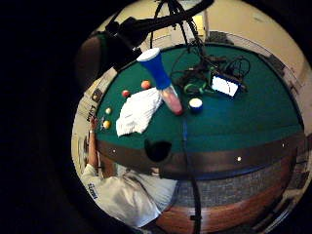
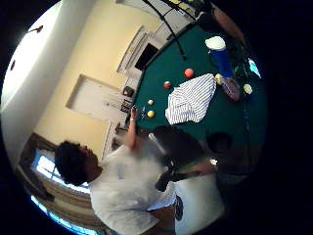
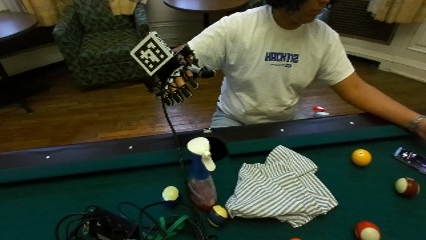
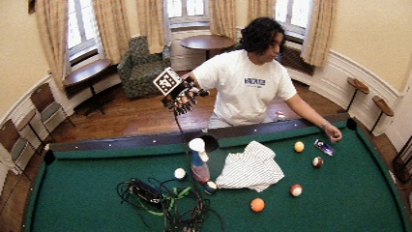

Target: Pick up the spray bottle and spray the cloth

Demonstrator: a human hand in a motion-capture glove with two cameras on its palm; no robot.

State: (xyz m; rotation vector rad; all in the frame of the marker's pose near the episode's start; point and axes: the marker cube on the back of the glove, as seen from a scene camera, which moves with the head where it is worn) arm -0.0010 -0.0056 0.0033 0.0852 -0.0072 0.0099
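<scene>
A spray bottle [image 1: 162, 83] with a blue body is standing on the green pool table [image 1: 234, 122], just beside a crumpled striped cloth [image 1: 138, 111]. Billiard balls [image 1: 146, 85] are lying near the cloth, and a person in a white shirt [image 1: 127, 195] is leaning at the rail.

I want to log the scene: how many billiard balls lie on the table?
6 balls. One beside the spray bottle, one at its base, two between the cloth and the bare hand, two on the cloth's near side. Cables may hide others.

Green pool table [image 3: 80, 185] carries loose balls: a yellow ball [image 3: 361, 157], a red-striped ball [image 3: 406, 186], a white ball [image 3: 170, 193]; tangled cables [image 3: 126, 225] lie near one edge; an armchair [image 3: 100, 40] stands behind
</scene>
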